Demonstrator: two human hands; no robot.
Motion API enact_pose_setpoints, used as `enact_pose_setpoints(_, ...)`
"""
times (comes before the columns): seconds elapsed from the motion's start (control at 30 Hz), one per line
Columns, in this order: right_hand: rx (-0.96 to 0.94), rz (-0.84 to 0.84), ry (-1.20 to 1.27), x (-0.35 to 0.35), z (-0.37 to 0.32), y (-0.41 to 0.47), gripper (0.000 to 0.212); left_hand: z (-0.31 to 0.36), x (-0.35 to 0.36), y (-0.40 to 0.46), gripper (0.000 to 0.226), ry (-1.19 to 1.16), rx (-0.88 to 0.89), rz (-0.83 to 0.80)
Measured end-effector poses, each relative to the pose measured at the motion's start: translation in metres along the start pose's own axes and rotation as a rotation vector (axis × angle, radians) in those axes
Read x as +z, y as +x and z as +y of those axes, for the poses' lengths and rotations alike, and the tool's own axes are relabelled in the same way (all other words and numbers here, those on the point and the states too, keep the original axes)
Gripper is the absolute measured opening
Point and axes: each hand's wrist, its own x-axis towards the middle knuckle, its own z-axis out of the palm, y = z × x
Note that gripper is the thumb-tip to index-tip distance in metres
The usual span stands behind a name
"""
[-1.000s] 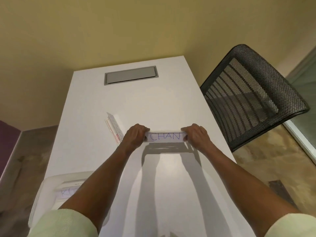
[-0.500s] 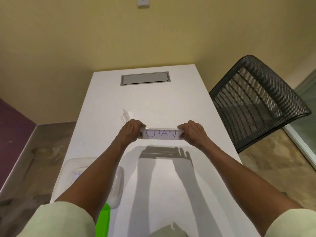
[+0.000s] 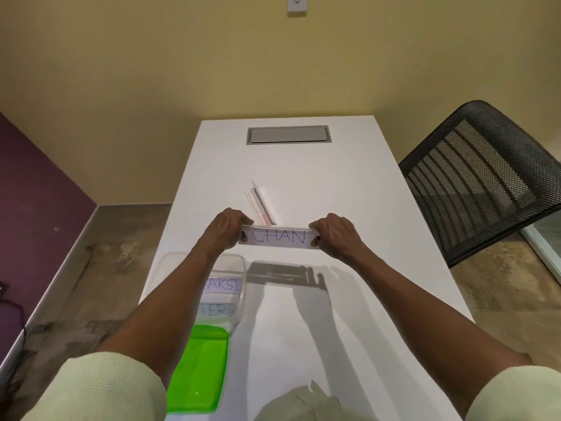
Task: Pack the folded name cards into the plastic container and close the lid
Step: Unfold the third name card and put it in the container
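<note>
Fingers [image 3: 315, 242] of both hands pinch CHAN name card [image 3: 278, 236] ends above table [image 3: 349, 183].

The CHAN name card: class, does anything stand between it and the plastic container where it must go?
Only the person's own left forearm, which crosses above the open container. The CHAN card is held at its ends by both hands; the green lid lies off, nearer the person.

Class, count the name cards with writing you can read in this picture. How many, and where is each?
3. The CHAN card is held up between the left hand and right hand. Two lie in the clear container: one ending AKSI, one ending TER. The forearm may hide more.
</note>
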Motion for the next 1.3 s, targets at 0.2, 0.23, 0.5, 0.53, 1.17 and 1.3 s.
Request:
enact_pose_setpoints(0.2, -0.042, -0.009, -0.014, 0.009, -0.038, -0.001, 0.018, -0.035, -0.008, -0.025, 0.043, -0.021, -0.007, 0.031)
enact_pose_setpoints(0.23, -0.046, -0.008, -0.008, 0.011, -0.044, -0.001, 0.019, -0.040, -0.009, -0.029, 0.043, -0.020, -0.009, 0.031)
enact_pose_setpoints(0.5, -0.066, -0.054, -0.016, 0.018, -0.093, 0.004, 0.030, -0.084, -0.019, -0.053, 0.045, -0.029, -0.114, 0.028)
enact_pose_setpoints(0.53, -0.069, -0.056, 0.000, 0.019, -0.099, 0.005, 0.030, -0.090, -0.021, -0.056, 0.045, -0.018, -0.118, 0.026)
enact_pose_setpoints(1.17, -0.161, -0.205, 0.140, 0.028, -0.169, 0.017, 0.021, -0.145, -0.047, -0.085, 0.053, 0.064, -0.237, -0.088)
enact_pose_setpoints(1.3, -0.178, -0.220, 0.142, 0.029, -0.177, 0.017, 0.028, -0.149, -0.050, -0.088, 0.053, 0.083, -0.248, -0.101)
